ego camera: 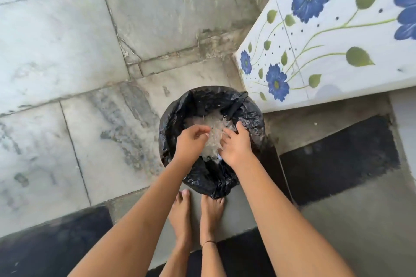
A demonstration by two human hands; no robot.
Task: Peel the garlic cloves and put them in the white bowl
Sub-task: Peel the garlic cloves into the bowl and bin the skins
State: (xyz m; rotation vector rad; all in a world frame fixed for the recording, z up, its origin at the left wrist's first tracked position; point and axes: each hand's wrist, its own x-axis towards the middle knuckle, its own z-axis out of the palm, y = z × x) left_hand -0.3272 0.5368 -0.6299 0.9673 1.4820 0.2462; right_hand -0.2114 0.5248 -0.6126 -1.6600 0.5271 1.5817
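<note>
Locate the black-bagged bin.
Head view, centre: the bin sits on the floor just ahead of the bare feet, beside the blue-flowered tiles, under the left hand and right hand.

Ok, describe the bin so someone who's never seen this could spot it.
Find the white surface painted with blue flowers, upper right. Below its near corner stands a round bin on the floor. Its crinkled black liner and the pale papery scraps inside set it apart.

Count: 1 left hand [191, 141]; 1 right hand [236, 145]; 2 bare feet [180, 216]; 1 round black-plastic-lined bin [202, 177]; 1 heap of pale papery skins [216, 129].
</note>
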